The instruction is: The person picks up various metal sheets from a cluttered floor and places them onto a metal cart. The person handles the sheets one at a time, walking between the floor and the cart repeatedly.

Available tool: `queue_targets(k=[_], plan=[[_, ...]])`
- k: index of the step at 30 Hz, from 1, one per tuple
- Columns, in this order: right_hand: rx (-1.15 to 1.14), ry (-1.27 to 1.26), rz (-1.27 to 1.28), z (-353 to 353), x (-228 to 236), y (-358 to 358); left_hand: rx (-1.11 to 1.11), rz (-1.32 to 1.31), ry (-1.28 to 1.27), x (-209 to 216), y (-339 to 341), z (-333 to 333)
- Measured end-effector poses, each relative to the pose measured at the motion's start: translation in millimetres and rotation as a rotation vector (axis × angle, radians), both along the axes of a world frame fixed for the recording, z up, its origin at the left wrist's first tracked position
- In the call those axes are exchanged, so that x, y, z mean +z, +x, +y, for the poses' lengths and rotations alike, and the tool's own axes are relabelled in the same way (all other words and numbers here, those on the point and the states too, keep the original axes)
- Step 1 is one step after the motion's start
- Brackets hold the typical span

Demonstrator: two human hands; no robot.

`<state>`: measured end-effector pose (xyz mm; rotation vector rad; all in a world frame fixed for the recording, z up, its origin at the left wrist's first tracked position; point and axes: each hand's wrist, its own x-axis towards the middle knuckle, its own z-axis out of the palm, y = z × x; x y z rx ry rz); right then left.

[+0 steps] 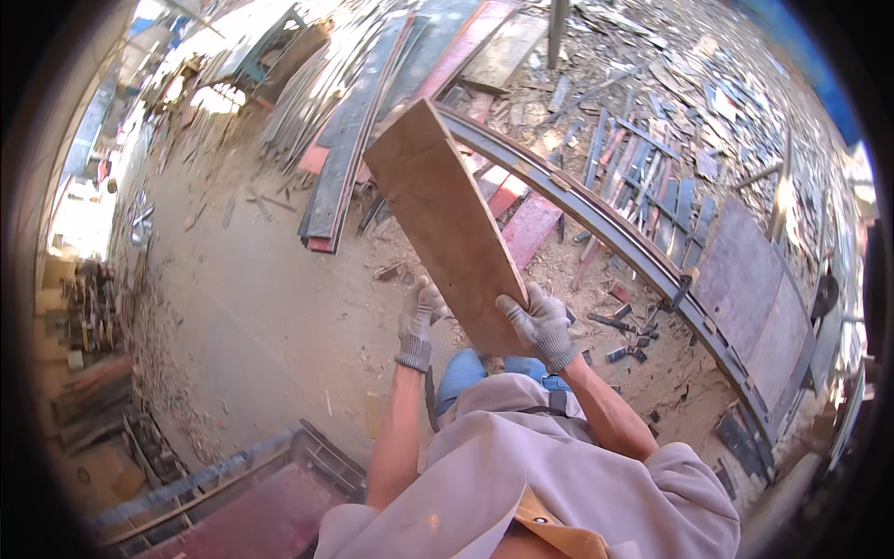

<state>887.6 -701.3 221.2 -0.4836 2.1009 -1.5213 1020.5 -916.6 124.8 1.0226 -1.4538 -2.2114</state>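
A long brown plywood board (pixel 447 219) slants up and away in front of me, its near end above my blue-trousered legs. On the board's right edge, close to the near end, my right hand (pixel 540 326) in a pale knitted glove is closed, thumb on the upper face and the other fingers partly hidden. My left hand (pixel 422 317), gloved the same way, is beside the board's left edge with its fingers curled in. Whether it touches the board or has anything in it I cannot make out.
A long metal rail (pixel 605 238) curves across the right side, with large panels (pixel 754 289) past it. Long planks (pixel 358 140) lie stacked ahead. Wood scraps (pixel 652 168) cover the far right ground. At lower left stands a frame with a reddish top (pixel 251 508).
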Motion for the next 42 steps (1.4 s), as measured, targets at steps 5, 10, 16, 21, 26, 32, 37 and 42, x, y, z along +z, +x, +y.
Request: queue_targets(k=[5,10,16,21,26,32,37,42], plan=[[-0.259,0.246,0.636,100,24,56,-0.33,0.254,0.297,50,-124,67],[-0.571,0.313,0.653,215,20,130,-0.655,0.437,0.684,21,-154,195],[-1.004,0.469,0.433,381,-18,204,-0.841,0.328,0.495,47,-119,413],[-1.502,0.393,0.251,581,-47,287,-1.13,0.176,-0.116,57,-52,653],[-1.644,0.247,0.286,729,-30,313,-1.472,0.246,-0.162,100,6,850],[-1.592,0.135,0.243,861,-28,251,-1.771,0.254,-0.551,56,30,969],[-1.635,0.063,0.209,985,-35,195,-1.807,0.193,-0.649,44,-40,1069],[-1.679,0.091,0.086,1165,-37,166,-1.979,0.118,-0.731,49,-127,1199]])
